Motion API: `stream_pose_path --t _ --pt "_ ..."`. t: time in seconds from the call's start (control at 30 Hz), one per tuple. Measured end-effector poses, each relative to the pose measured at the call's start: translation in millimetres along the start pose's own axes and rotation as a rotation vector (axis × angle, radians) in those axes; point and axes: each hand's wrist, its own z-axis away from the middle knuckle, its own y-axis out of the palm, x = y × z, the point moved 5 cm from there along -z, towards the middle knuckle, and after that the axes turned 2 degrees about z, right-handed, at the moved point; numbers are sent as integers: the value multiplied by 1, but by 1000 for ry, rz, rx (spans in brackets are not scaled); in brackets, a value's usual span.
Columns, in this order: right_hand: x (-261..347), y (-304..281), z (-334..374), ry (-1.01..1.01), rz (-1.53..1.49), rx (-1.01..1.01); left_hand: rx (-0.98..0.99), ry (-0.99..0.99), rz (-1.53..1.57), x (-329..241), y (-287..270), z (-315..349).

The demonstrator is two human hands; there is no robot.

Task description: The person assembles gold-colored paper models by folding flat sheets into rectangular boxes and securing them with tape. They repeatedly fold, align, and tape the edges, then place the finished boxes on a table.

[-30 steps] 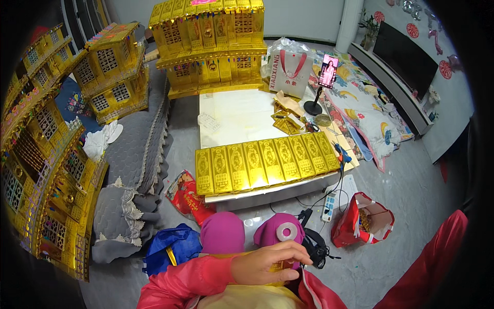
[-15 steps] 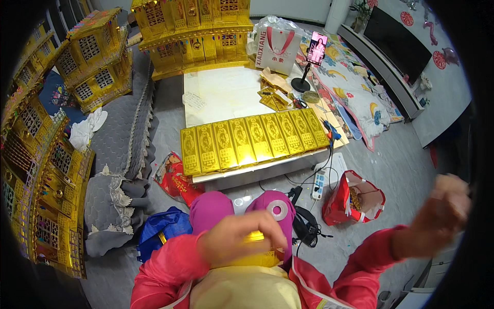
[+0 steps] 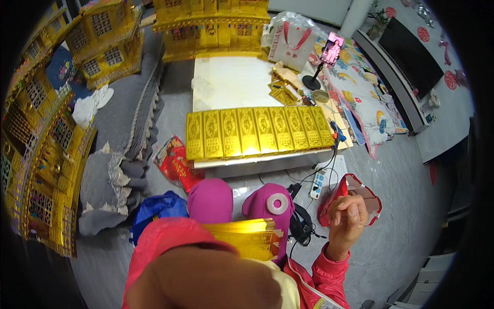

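My left hand (image 3: 206, 278) is raised close to the camera at the bottom, large and smeared, its fingers not readable. Behind it, a stack of gold foil card sheets (image 3: 247, 238) lies across my lap. My right hand (image 3: 349, 221) is up in front of the red bag, its fingers curled together; whatever they may hold does not show. A white ring, like a roll of tape (image 3: 277, 203), rests on my right knee. Ahead, a row of shiny gold embossed boxes (image 3: 247, 133) stands side by side along the near edge of the white table (image 3: 221, 77).
A red open bag (image 3: 368, 198) stands on the floor at right, beside a power strip (image 3: 318, 184) and black cables. A phone on a stand (image 3: 331, 51), scissors and gold scraps sit on the table. Gold model houses (image 3: 41, 170) line the left. A blue bag (image 3: 159, 211) lies near my left knee.
My right hand has come in from the far right toward my middle, now before the red bag. The left hand has risen toward the camera, uncovering more of the gold sheets. The view has shifted slightly.
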Motion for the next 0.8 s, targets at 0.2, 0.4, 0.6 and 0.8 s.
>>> stream_pose_path --t 0.2,0.4,0.6,0.8 --pt "-11 8 12 109 5 74 129 -116 119 12 -6 17" --pt "-14 7 20 148 7 54 175 -203 183 18 -15 40" --pt "-47 20 26 163 565 321 92 -272 254 19 -31 64" --pt "-86 34 45 -107 991 720 -428 -227 342 51 -85 89"
